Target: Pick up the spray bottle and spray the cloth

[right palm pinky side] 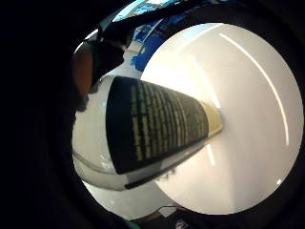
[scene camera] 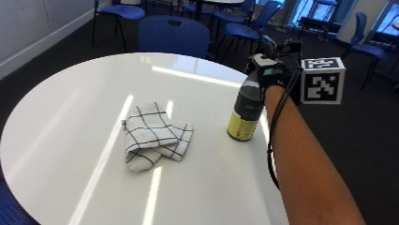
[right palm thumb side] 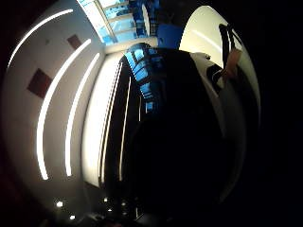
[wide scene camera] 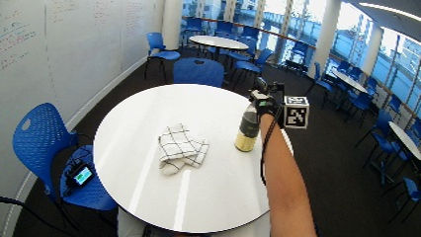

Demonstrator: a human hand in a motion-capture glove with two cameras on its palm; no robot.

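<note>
Rows of pale small print on the dark label of the spray bottle (right palm pinky side: 157,125), seen close in the little-finger-side palm view, too small to read. Same label a dark band over a yellow base on the spray bottle in the outside view, no wording legible there. Faint handwritten lines on the whiteboard wall (wide scene camera: 39,44) in the wide outside view, not readable. No brand, number or sign legible anywhere else.

The right hand (scene camera: 269,75) (gloved) reaches forward on an outstretched bare forearm.
</note>
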